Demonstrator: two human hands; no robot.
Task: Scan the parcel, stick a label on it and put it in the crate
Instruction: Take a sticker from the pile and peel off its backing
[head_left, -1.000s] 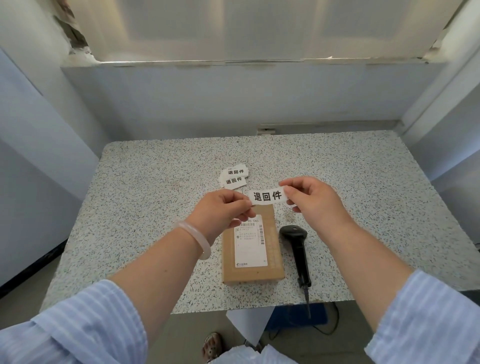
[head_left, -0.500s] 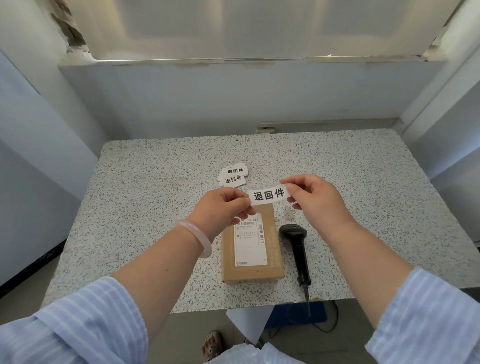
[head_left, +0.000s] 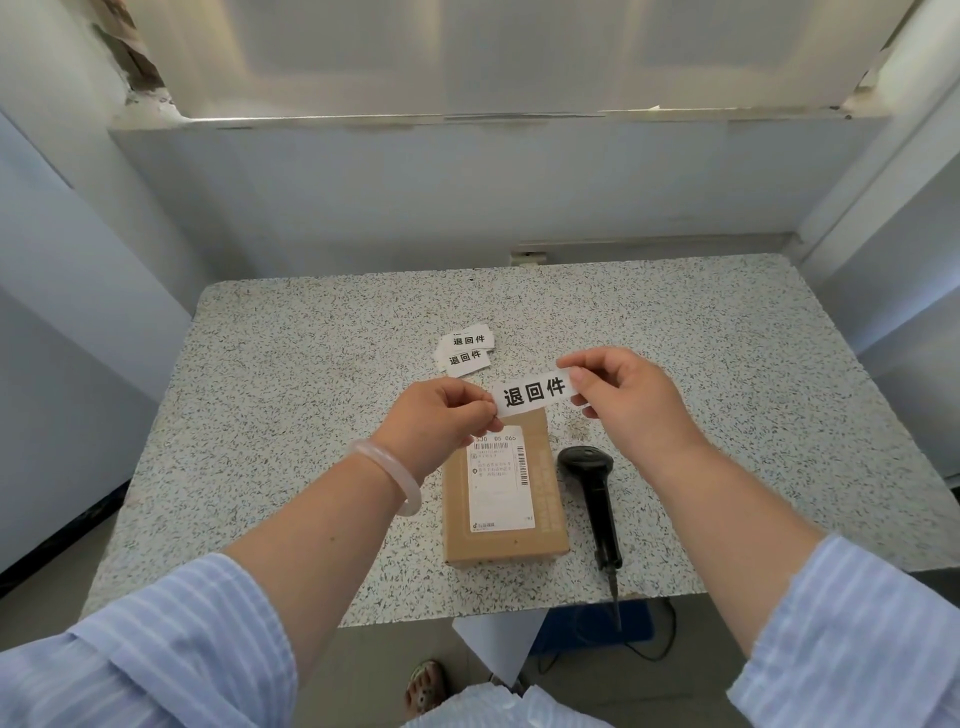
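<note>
Parcel (head_left: 504, 499) first: a flat brown cardboard box with a white printed shipping slip on top, it lies on the speckled grey stone worktop (head_left: 311, 415) near the front edge, just below the two hands and, as far as can be seen, touched by neither. Above its far end the white paper label (head_left: 535, 392), printed with three bold black characters, is stretched between both hands. The left grip (head_left: 441, 415) pinches its left end between thumb and curled fingers, and the right grip (head_left: 628, 400) pinches its right end the same way. Against a second ago very little has moved (parcel, scanner and spare labels lie exactly where they did). The one change is that the label, then nearly level, now slants up toward the right grip. I read that as working the backing loose or lining the strip up, so sticking is the step in hand and not yet done. The black handheld barcode scanner (head_left: 595, 488) lies set down just beside the parcel on its right, which suggests scanning is finished. Two more white labels of the same print (head_left: 465, 349) lie farther back on the worktop. No crate can be made out, so where the parcel must finally go I cannot tell.
</note>
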